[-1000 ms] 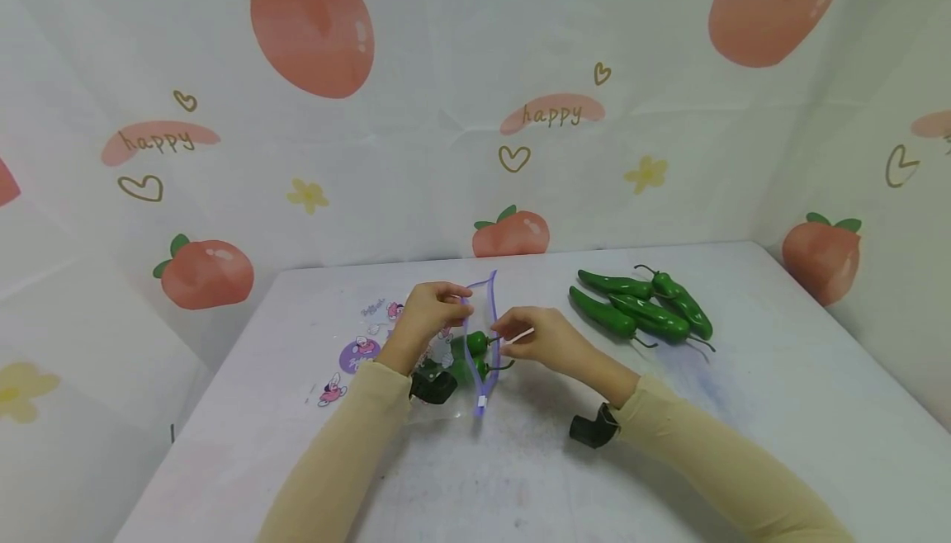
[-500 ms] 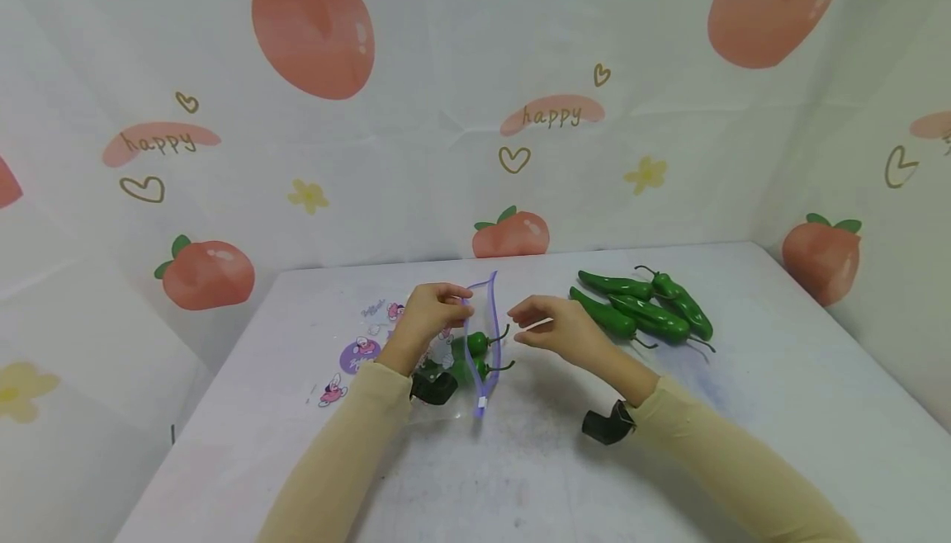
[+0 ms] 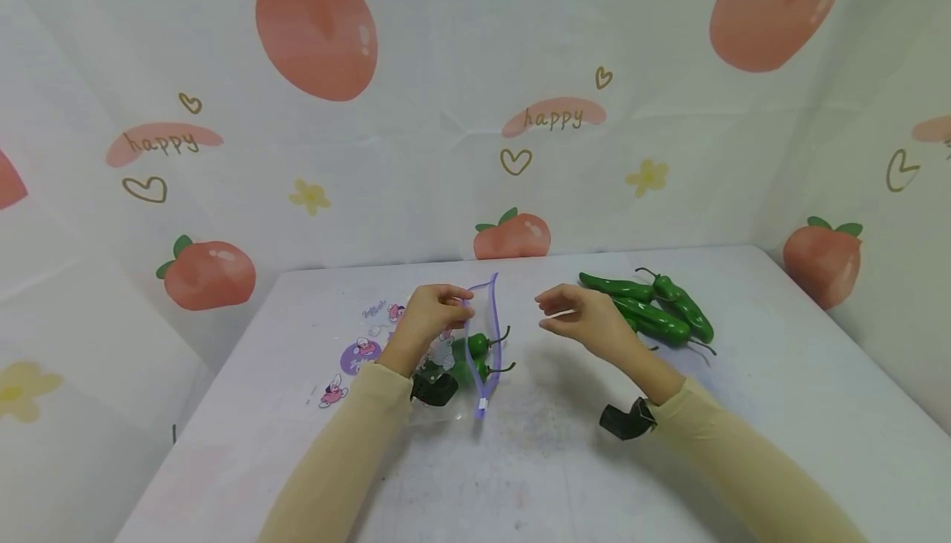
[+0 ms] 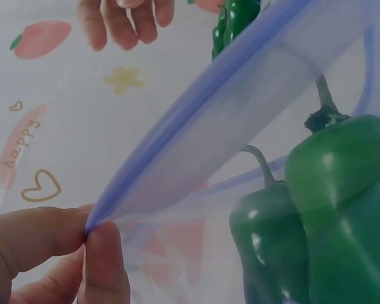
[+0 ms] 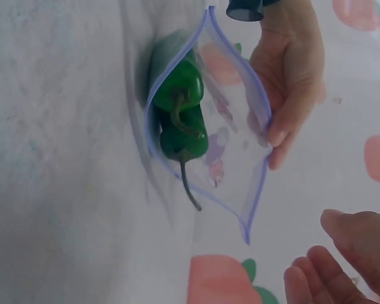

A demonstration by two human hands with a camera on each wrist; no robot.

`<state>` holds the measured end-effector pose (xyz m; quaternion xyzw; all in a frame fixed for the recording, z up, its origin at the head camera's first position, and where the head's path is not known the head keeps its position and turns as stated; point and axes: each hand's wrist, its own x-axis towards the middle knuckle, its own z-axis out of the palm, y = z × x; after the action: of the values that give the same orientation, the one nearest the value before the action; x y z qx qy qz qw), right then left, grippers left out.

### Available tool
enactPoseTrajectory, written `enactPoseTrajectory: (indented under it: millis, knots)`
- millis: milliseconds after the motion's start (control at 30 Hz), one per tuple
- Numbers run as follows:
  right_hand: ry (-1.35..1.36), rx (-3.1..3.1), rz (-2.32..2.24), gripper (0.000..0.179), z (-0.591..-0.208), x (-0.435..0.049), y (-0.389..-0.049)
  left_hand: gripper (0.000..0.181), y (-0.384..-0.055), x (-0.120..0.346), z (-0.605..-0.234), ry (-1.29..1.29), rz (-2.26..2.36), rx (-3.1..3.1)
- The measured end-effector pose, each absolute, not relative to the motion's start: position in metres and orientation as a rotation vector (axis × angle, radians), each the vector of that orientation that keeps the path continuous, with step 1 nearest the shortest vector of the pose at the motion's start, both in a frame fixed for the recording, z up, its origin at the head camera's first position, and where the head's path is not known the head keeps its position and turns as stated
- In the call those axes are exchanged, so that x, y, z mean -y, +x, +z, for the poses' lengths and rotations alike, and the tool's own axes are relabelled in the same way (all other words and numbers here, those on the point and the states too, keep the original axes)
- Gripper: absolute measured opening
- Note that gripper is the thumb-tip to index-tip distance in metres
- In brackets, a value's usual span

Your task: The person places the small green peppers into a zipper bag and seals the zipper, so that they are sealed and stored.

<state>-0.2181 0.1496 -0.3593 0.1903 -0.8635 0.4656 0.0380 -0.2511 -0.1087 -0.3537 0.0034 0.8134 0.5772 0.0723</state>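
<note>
My left hand (image 3: 429,320) pinches the upper lip of a clear zip bag (image 5: 240,183) with a purple-edged mouth, as the left wrist view also shows. The mouth gapes toward the right. Inside lie two green peppers (image 5: 180,85), their stems poking out past the opening. My right hand (image 3: 587,320) hovers to the right of the bag, apart from it, fingers loosely bent with nothing between them. Just behind that hand lies a group of several green peppers (image 3: 654,318) on the table; the hand covers part of one.
The white table (image 3: 535,477) extends around the bag, with its back edge against a fruit-printed cloth (image 3: 416,155). A white slider (image 3: 483,403) sits at the near end of the bag's mouth. Black wrist mounts (image 3: 626,419) hang under the sleeves.
My right hand has withdrawn from the pepper stem at the bag's mouth and moved right toward the loose peppers. The left hand and bag have stayed in place.
</note>
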Motion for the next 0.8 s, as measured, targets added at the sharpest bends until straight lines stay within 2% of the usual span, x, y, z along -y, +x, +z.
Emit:
enactPoseTrajectory:
  millis: [800]
  knots:
    - [0.424,2.613,1.341,0.033,-0.367,-0.192,-0.227,0.025,-0.246,0.109,-0.353,0.054,1.759,-2.438]
